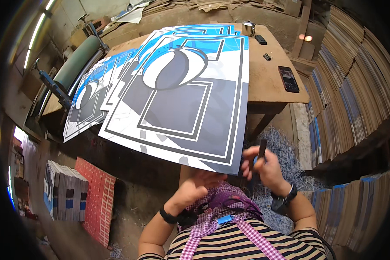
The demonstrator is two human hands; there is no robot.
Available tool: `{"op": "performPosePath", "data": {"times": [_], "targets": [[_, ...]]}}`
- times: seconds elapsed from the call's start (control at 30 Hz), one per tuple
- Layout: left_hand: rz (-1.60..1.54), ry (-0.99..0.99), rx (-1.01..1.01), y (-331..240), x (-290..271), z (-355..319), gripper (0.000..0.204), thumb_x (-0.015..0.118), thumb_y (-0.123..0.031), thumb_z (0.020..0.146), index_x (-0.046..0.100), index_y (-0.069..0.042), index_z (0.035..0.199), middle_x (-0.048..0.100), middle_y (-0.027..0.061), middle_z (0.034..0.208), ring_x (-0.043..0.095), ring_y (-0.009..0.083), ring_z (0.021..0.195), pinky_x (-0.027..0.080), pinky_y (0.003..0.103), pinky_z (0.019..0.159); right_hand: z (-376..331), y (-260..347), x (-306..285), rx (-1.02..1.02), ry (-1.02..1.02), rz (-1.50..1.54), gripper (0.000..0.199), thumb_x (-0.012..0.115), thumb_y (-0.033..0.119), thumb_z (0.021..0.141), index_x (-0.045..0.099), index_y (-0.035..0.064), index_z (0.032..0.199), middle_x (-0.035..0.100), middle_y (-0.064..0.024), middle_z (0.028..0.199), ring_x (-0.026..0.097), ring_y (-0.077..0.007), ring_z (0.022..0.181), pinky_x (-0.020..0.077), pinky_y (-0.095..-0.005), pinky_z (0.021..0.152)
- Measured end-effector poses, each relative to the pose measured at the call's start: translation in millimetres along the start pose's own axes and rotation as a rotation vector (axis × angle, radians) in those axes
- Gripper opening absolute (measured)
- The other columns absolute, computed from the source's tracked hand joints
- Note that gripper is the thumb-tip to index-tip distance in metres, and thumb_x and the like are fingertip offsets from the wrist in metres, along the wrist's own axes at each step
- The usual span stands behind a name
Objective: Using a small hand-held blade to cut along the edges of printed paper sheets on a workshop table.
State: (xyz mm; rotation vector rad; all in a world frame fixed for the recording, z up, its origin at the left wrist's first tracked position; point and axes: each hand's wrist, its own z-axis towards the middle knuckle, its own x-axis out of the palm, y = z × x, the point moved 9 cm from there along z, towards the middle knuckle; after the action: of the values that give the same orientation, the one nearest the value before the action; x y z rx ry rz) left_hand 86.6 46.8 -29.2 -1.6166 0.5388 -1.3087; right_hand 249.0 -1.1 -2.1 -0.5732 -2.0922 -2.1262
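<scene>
A large printed sheet (221, 108) in blue, white and grey, with a striped ball on it, lies on top of similar sheets on the wooden table. Its near edge juts out over the table's front. My left hand (193, 190) is just below that edge, fingers stretched out and partly hidden by it; I see nothing held there. By the sheet's near right corner, my right hand (268, 169) is closed round a narrow dark tool (262, 148) that points upward. Its exact kind is unclear, and those fingers are slightly blurred.
A phone (288, 79), a small black item (260, 40) and a metal cup (248, 28) stand along the table's right side. At the left is a roller machine (77, 60). Cardboard stacks (355, 86) line the right; shredded paper (277, 151) covers floor there. A printed stack (67, 190) stands lower left.
</scene>
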Motion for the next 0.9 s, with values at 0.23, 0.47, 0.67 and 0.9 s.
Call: {"op": "performPosePath", "data": {"times": [0.23, 0.47, 0.67, 0.9], "targets": [[-0.291, -0.270, 0.285, -45.2, 2.8, 17.7, 0.060, 0.057, -0.036, 0.089, 0.036, 0.002, 0.130, 0.050, 0.0143, 0.125, 0.050, 0.0259, 0.117, 0.042, 0.042, 0.098, 48.9, 5.0, -30.9, -0.106, -0.062, -0.100, 0.034, 0.043, 0.040, 0.096, 0.049, 0.0057, 0.095, 0.055, -0.0024, 0.075, 0.055, -0.0088, 0.061, 0.0455, -0.0213, 0.053], [-0.169, -0.440, 0.260, -39.5, 10.2, 25.0, 0.035, 0.046, -0.015, 0.095, 0.038, 0.002, 0.125, 0.054, 0.0121, 0.117, 0.056, 0.0220, 0.107, 0.048, 0.037, 0.090, 65.3, 5.1, -22.1, -0.137, -0.015, -0.119, 0.034, 0.046, 0.035, 0.096, 0.054, 0.0035, 0.087, 0.052, -0.0014, 0.062, 0.048, -0.0077, 0.049, 0.0402, -0.0205, 0.046], [-0.171, -0.453, 0.269, -42.9, 10.9, 25.2, 0.032, 0.045, -0.008, 0.092, 0.040, 0.002, 0.123, 0.055, 0.0116, 0.114, 0.057, 0.0203, 0.104, 0.047, 0.035, 0.088, 67.3, 3.6, -20.5, -0.114, 0.020, -0.156, 0.037, 0.046, 0.038, 0.095, 0.058, 0.0036, 0.084, 0.054, -0.0018, 0.061, 0.050, -0.0081, 0.047, 0.0391, -0.0204, 0.043], [-0.171, -0.465, 0.280, -44.1, 10.7, 25.9, 0.033, 0.045, -0.008, 0.092, 0.040, 0.002, 0.124, 0.055, 0.0124, 0.115, 0.056, 0.0214, 0.105, 0.046, 0.036, 0.090, 71.5, 2.4, -14.9, -0.110, 0.132, -0.163, 0.038, 0.046, 0.037, 0.095, 0.057, 0.0031, 0.081, 0.053, -0.0021, 0.059, 0.049, -0.0086, 0.045, 0.0379, -0.0206, 0.041]]}}
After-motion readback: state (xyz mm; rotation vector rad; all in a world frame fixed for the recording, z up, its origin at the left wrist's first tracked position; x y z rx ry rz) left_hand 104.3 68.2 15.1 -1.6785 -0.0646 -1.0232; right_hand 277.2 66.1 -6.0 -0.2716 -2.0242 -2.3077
